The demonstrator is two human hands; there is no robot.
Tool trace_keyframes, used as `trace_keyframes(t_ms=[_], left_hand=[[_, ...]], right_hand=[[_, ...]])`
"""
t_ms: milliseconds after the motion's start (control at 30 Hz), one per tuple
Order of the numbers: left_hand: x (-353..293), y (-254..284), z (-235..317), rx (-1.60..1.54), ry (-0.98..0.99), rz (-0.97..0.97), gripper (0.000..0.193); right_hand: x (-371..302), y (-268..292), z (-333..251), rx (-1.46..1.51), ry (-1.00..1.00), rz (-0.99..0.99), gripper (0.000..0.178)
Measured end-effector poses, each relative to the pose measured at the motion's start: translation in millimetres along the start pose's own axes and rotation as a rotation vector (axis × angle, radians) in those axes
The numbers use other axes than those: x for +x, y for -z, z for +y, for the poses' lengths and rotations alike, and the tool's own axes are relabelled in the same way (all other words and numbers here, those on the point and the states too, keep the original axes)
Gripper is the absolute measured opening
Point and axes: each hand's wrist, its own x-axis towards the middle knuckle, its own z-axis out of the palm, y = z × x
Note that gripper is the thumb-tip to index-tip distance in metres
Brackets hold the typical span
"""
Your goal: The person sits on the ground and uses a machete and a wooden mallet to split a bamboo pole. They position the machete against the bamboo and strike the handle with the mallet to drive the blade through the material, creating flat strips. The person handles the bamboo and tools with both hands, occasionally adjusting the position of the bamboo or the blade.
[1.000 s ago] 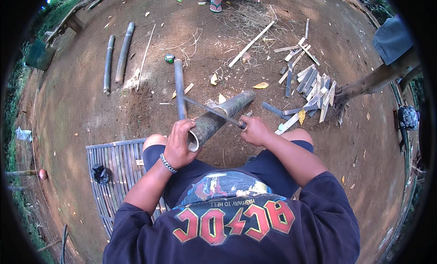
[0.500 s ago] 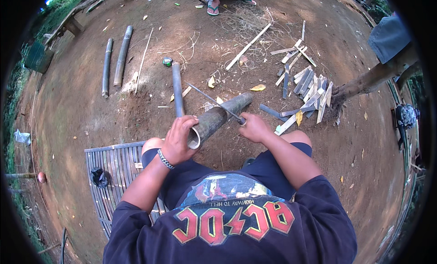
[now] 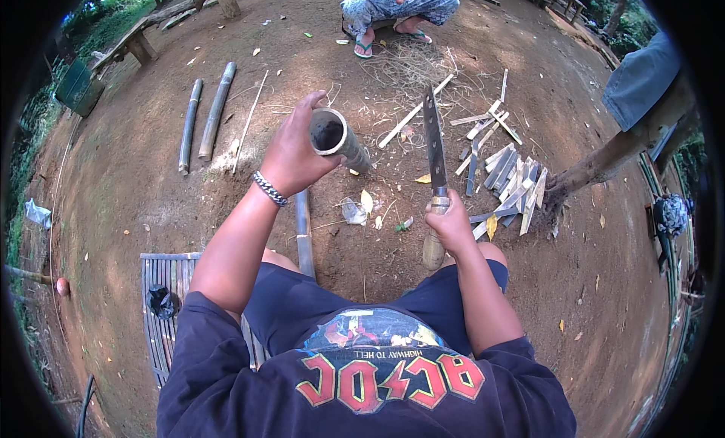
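Note:
My left hand is closed round the near end of a thick bamboo tube, thumb on one side and fingers on the other. The tube's round, dark opening faces up toward me, and its far end tilts down and away. In my right hand is a machete, gripped by its light wooden handle. Its long dark blade has several small holes and points away from me, apart from the tube. A slimmer bamboo pole lies beside my left knee, partly hidden behind my left arm.
Two bamboo poles lie far left. Split bamboo pieces are heaped at right by a leaning post draped with blue cloth. A slatted bamboo platform is at my left. Ahead, another person sits behind fibre shavings.
My left hand has raised the tube forward, turning its opening upward. The machete has come off the tube and swung to point away from me. The view has shifted, showing more of the other person.

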Motion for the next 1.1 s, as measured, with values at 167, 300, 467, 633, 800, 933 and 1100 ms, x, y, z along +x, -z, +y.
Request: trace_keyframes(t_ms=[167, 300, 467, 633, 800, 933, 1100], left_hand=[[-16, -36, -33, -0.009, 0.006, 0.060, 0.097], [-26, -49, -32, -0.089, 0.072, 0.112, 0.093], [-31, -53, -26, -0.007, 0.069, 0.157, 0.091], [-32, -56, -19, -0.039, 0.129, 0.117, 0.088], [-29, -57, -13, -0.065, 0.131, 0.073, 0.086], [-31, -58, -12, -0.055, 0.104, 0.103, 0.086], [-31, -58, -12, -0.085, 0.093, 0.051, 0.088]], right_hand=[[-16, -22, -6, 0.406, -0.052, -0.111, 0.034], [-44, -31, -11, 0.120, 0.039, -0.145, 0.043], [-70, -44, -75, -0.124, 0.268, -0.152, 0.053], [-65, -51, -91, -0.143, 0.227, -0.211, 0.055], [-65, -57, -83, -0.122, 0.226, -0.236, 0.056], [-68, -59, -93, -0.189, 0.231, -0.231, 0.059], [-71, -57, -96, -0.221, 0.184, -0.231, 0.061]])
